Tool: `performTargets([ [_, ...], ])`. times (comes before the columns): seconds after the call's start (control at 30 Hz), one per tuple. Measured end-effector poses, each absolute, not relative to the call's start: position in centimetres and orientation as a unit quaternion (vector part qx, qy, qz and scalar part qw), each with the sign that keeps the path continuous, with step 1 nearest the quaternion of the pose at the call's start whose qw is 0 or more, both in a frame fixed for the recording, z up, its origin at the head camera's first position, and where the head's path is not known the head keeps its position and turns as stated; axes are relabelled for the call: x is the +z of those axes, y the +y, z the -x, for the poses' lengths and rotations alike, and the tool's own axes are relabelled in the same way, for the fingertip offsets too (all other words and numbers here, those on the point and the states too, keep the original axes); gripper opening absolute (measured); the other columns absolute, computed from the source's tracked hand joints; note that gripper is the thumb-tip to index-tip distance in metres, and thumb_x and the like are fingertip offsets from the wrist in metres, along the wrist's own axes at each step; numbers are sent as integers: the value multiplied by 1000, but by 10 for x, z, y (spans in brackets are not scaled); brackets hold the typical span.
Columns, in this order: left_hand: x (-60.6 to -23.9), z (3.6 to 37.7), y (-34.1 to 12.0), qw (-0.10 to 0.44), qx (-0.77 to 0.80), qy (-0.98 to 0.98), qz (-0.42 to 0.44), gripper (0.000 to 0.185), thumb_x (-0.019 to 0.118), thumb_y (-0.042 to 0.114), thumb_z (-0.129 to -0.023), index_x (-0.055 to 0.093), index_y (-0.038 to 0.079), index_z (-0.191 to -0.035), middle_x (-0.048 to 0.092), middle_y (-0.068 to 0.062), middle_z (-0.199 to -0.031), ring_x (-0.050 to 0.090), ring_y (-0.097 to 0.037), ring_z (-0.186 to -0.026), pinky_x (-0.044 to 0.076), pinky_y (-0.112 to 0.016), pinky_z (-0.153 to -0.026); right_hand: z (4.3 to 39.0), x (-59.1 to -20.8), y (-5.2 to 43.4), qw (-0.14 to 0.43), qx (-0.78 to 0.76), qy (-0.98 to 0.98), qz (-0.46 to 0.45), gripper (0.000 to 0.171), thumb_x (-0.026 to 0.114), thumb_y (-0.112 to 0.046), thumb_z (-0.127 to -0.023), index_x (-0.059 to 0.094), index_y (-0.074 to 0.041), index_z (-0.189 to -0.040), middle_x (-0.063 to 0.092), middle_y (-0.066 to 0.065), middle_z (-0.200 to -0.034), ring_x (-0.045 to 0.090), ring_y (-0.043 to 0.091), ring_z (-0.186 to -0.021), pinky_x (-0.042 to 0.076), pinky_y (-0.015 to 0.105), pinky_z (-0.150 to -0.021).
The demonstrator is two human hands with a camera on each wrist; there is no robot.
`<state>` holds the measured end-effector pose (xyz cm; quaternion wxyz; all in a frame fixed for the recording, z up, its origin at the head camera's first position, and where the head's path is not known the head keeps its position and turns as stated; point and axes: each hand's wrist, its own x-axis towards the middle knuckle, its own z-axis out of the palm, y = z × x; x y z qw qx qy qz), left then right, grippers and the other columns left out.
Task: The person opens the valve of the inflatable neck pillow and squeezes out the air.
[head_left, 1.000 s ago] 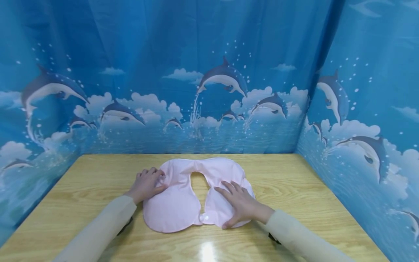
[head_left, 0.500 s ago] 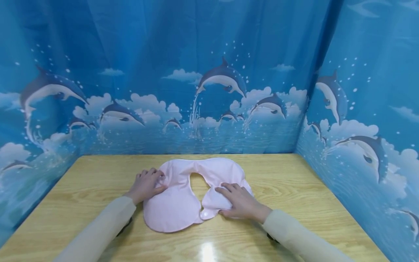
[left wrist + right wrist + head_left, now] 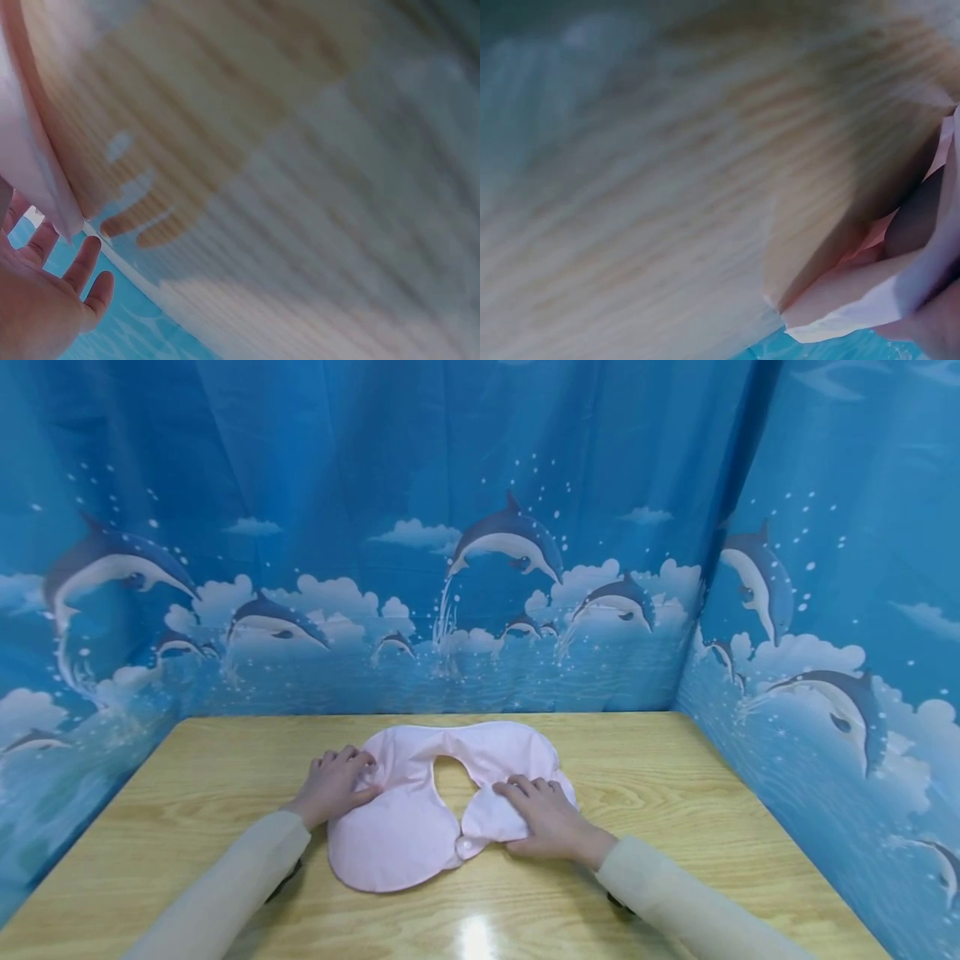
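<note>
I see the pink pillow cover (image 3: 450, 793) flat mid-table (image 3: 675, 793), my left hand (image 3: 333, 785) curled, pinching its 9 o'clock edge, my right hand (image 3: 551, 822) gathering the 4 o'clock lobe inward; folding looks barely begun, most remains.

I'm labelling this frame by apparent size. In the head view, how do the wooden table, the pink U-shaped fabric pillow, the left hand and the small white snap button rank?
1. Wooden table
2. Pink U-shaped fabric pillow
3. Left hand
4. Small white snap button

The right hand looks about the size of the left.
</note>
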<state>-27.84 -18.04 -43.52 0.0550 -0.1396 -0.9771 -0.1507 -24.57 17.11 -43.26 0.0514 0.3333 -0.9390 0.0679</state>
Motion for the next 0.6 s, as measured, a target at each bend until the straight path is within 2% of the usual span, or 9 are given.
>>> performTargets([
  [0.1,-436,278,-181,56,-152,-977,141,38,64,44,-81,57,16,-106,53,-11,-111,47,-39,-101,33,-56,-80,246,-434,173,69,61,-937,-336,79,65,-57,-69,39,-22,-135,44,8,-133,43,32,-117,31,57,-94],
  [0.27,-437,277,-181,59,-155,-976,143,39,64,43,-81,57,15,-107,53,-12,-113,47,-39,-102,32,-56,-81,248,-433,178,84,80,-937,-329,84,66,-65,-63,42,-26,-132,33,10,-143,28,42,-130,25,65,-96],
  [0.5,-436,277,-180,58,-150,-976,144,39,64,43,-81,57,15,-107,53,-12,-112,47,-38,-101,33,-56,-82,253,-426,191,9,124,-948,-294,105,68,-71,-57,28,-25,-142,11,19,-151,11,53,-133,18,72,-95],
  [0.6,-436,277,-180,55,-151,-977,143,39,64,43,-81,57,15,-107,53,-12,-112,47,-38,-101,32,-56,-82,255,-426,194,-19,139,-951,-277,107,70,-69,-56,25,-26,-144,7,21,-151,10,55,-132,18,73,-94],
])
